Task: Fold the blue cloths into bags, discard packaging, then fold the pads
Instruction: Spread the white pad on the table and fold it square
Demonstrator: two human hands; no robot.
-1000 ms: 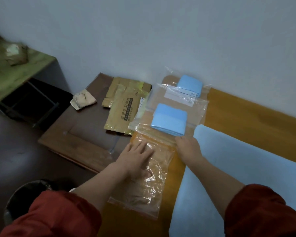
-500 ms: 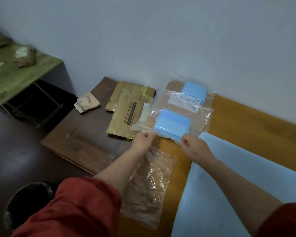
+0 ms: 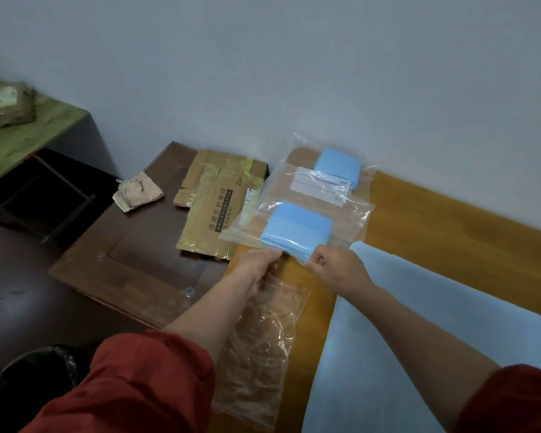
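Note:
A folded blue cloth [image 3: 295,228] lies inside a clear plastic bag [image 3: 353,220] on the orange table. My left hand [image 3: 258,265] and my right hand [image 3: 334,265] both pinch the near open edge of that bag, one at each side. A second folded blue cloth [image 3: 338,165] sits in another clear bag [image 3: 313,185] behind it, by the wall. An empty crumpled clear bag [image 3: 260,351] lies flat under my left forearm. A large pale blue pad [image 3: 419,332] is spread on the table under my right arm.
Brown paper packaging [image 3: 213,214] lies on the dark wooden board [image 3: 122,264] to the left, with a small beige cloth [image 3: 138,192] beside it. A black bin [image 3: 28,385] stands at the lower left. A green table [image 3: 19,132] is at the far left.
My left hand lifted off the empty bag and went to the filled bag's near edge. Both hands now pinch that edge, and the bag has been drawn slightly toward me.

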